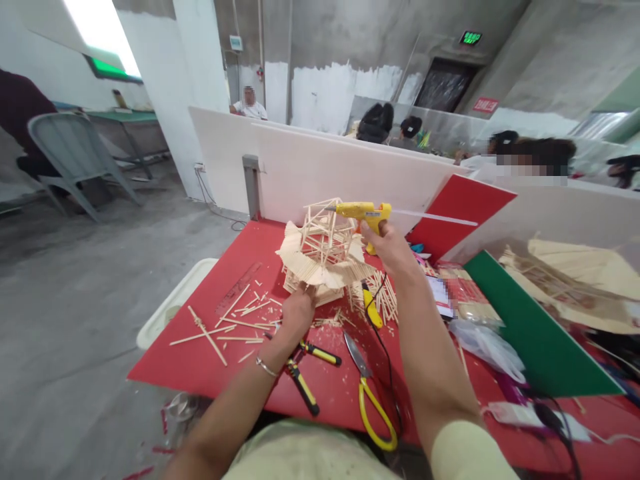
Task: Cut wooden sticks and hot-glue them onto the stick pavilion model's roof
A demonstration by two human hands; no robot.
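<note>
A small house model of thin wooden sticks (324, 255) stands on the red table (210, 363). My left hand (296, 313) grips its near lower edge, fingers closed on the wood. My right hand (387, 248) is raised beside the model's right side and holds a yellow glue gun (364, 212). The gun's nozzle points left over the model's open frame roof, and a clear glue stick juts out behind it to the right.
Loose sticks (235, 321) and a ruler (239, 288) lie left of the model. Yellow-handled pliers (305, 380), yellow scissors (370, 393) and a black cord lie near me. Green and red boards, packets and clutter fill the right side. Other people sit behind white partitions.
</note>
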